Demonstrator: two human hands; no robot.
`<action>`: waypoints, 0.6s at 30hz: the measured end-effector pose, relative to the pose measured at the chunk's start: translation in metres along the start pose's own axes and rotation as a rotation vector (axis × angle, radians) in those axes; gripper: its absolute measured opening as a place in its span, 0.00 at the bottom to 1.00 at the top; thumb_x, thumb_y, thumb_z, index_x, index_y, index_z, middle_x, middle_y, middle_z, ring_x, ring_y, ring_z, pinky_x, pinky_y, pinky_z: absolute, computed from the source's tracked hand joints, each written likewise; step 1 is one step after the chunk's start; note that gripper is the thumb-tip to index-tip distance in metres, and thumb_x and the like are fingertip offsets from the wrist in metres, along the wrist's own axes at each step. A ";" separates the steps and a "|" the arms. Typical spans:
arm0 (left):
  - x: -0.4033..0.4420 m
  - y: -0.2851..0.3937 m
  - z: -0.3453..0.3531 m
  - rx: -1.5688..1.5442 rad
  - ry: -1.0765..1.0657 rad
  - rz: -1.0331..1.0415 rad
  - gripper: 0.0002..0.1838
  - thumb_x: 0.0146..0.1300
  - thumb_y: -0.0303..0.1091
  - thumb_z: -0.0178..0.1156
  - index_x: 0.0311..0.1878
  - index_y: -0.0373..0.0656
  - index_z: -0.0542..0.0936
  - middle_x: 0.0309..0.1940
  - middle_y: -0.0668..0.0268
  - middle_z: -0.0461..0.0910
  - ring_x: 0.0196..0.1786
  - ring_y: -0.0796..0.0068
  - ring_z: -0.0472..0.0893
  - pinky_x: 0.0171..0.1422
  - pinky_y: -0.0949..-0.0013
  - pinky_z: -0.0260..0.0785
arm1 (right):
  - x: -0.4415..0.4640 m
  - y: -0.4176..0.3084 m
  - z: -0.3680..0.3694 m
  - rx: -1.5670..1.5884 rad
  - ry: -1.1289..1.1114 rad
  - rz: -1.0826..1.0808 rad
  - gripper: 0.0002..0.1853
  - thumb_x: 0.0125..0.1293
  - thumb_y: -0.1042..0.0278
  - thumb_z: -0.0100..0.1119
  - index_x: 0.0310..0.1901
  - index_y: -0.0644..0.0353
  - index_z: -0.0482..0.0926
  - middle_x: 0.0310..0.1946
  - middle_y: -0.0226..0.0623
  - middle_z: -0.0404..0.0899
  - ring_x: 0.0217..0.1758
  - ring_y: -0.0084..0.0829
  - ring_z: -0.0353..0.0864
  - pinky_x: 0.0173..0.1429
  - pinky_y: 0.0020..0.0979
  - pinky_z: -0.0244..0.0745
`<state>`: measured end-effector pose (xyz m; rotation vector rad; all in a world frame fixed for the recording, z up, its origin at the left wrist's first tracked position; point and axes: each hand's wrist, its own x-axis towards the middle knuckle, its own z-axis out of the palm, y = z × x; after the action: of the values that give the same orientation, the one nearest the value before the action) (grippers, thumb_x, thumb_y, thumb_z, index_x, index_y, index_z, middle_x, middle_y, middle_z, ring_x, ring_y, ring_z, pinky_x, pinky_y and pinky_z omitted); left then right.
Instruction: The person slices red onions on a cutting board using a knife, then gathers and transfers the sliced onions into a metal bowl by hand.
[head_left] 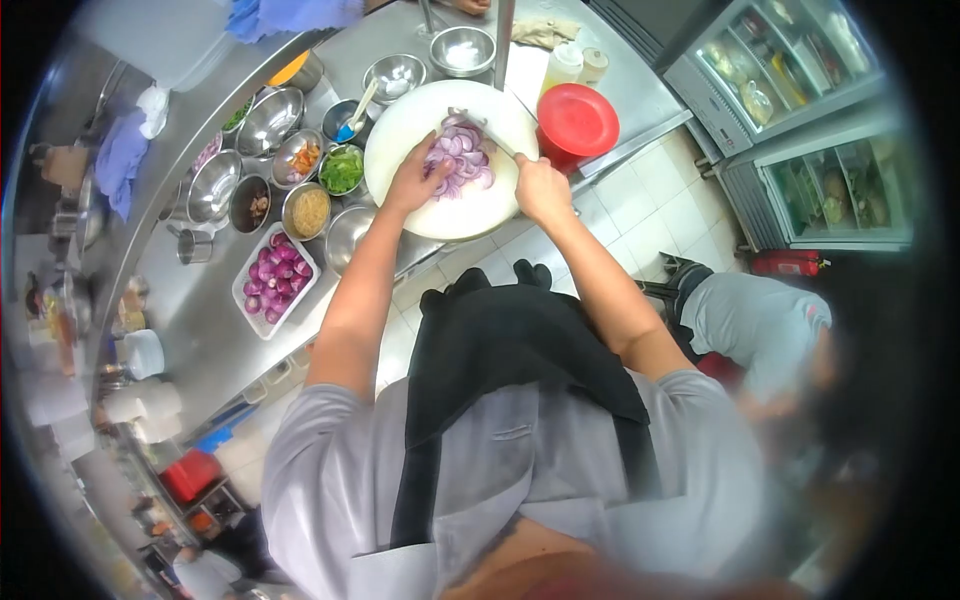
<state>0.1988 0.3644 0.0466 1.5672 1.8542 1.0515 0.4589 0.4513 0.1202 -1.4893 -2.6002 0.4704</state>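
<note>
Evidently, the right hand (543,188) is clenching the knife (488,131) by its handle, fingers wrapped, and the blade is slanting over the upper right side of the sliced onion (466,163). The onion is lying heaped on the round board (408,108), upper middle of the frame. The left hand (411,182) is resting at the heap's left side, fingers extended; whether they are pinching any slice, I cannot tell. For sound practice, these fingertips should be curling behind the knuckles and clearing the blade's line; the board, apparently reaching the counter's (640,100) near edge, should be sitting firm. Hand and blade are hiding parts of the heap, and the cutting edge is not showing clearly. At the top, the frame is cutting off what is seemingly another person's hand (471,6). Lower right is blurring badly.
</note>
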 end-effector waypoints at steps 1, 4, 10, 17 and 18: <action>-0.001 -0.005 -0.001 0.010 0.055 0.039 0.42 0.75 0.54 0.66 0.80 0.34 0.69 0.73 0.40 0.76 0.75 0.43 0.76 0.81 0.52 0.67 | -0.003 -0.004 -0.007 0.018 -0.068 -0.018 0.18 0.71 0.71 0.53 0.58 0.58 0.85 0.45 0.63 0.87 0.50 0.59 0.91 0.54 0.53 0.87; -0.002 -0.020 -0.006 0.026 0.160 0.084 0.41 0.76 0.54 0.65 0.80 0.34 0.69 0.74 0.39 0.74 0.76 0.42 0.76 0.80 0.52 0.67 | -0.012 -0.010 -0.013 0.067 -0.155 -0.044 0.20 0.70 0.72 0.53 0.61 0.56 0.85 0.47 0.61 0.88 0.54 0.59 0.90 0.60 0.53 0.84; 0.023 -0.025 -0.020 -0.067 0.150 -0.029 0.40 0.78 0.54 0.62 0.81 0.35 0.69 0.75 0.39 0.73 0.77 0.43 0.74 0.81 0.52 0.67 | -0.026 -0.015 -0.025 0.212 -0.033 0.051 0.20 0.71 0.73 0.51 0.60 0.58 0.85 0.48 0.63 0.88 0.58 0.59 0.87 0.63 0.56 0.80; 0.107 -0.050 0.014 0.295 -0.115 0.193 0.37 0.80 0.57 0.58 0.80 0.39 0.71 0.81 0.48 0.70 0.83 0.44 0.67 0.85 0.56 0.63 | -0.001 -0.007 -0.027 0.070 -0.030 0.179 0.22 0.67 0.77 0.52 0.62 0.60 0.83 0.51 0.62 0.89 0.57 0.60 0.89 0.63 0.55 0.82; 0.108 -0.047 0.017 0.292 -0.116 0.194 0.37 0.80 0.57 0.58 0.80 0.39 0.71 0.81 0.48 0.70 0.83 0.44 0.67 0.85 0.56 0.63 | 0.000 -0.008 -0.029 0.069 -0.079 0.153 0.21 0.68 0.76 0.53 0.61 0.61 0.83 0.50 0.66 0.87 0.55 0.61 0.89 0.61 0.55 0.84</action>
<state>0.1597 0.4713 0.0105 1.9657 1.8691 0.7729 0.4594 0.4541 0.1503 -1.6866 -2.5096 0.6405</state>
